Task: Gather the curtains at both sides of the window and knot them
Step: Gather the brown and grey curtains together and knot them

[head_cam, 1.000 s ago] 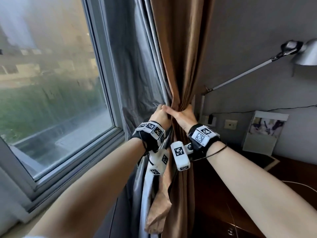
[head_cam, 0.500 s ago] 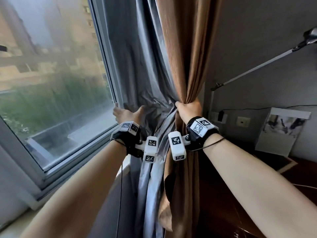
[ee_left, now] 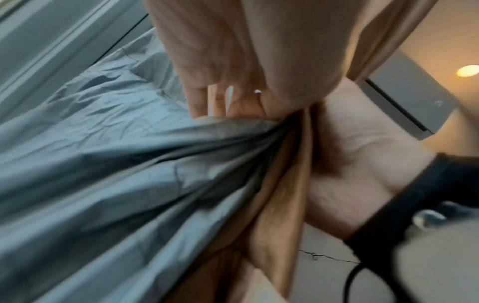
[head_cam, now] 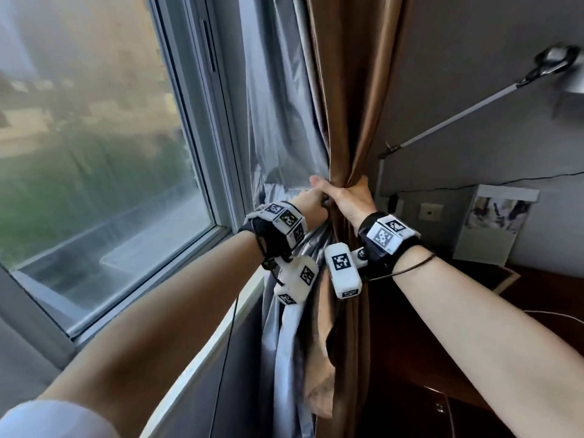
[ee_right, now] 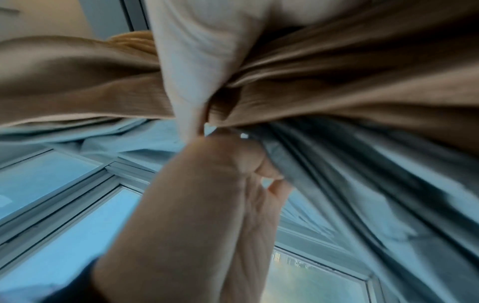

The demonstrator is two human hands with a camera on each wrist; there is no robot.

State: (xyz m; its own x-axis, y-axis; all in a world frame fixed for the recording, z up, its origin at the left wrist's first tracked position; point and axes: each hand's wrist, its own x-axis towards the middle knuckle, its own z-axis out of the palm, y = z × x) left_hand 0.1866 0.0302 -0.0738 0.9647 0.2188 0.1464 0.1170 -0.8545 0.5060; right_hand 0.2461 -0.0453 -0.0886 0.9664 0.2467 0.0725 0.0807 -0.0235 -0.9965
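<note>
At the window's right side, the right hand (head_cam: 349,200) clamps the brown curtain (head_cam: 350,99) into one bundle, while the left hand (head_cam: 311,205) curls around grey lining (head_cam: 278,128) just beside it, likely consolidating both layers for knotting.

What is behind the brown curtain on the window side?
A grey curtain hangs behind the brown curtain, bunched with it where the left hand and right hand grip. The wall behind both is hidden.
</note>
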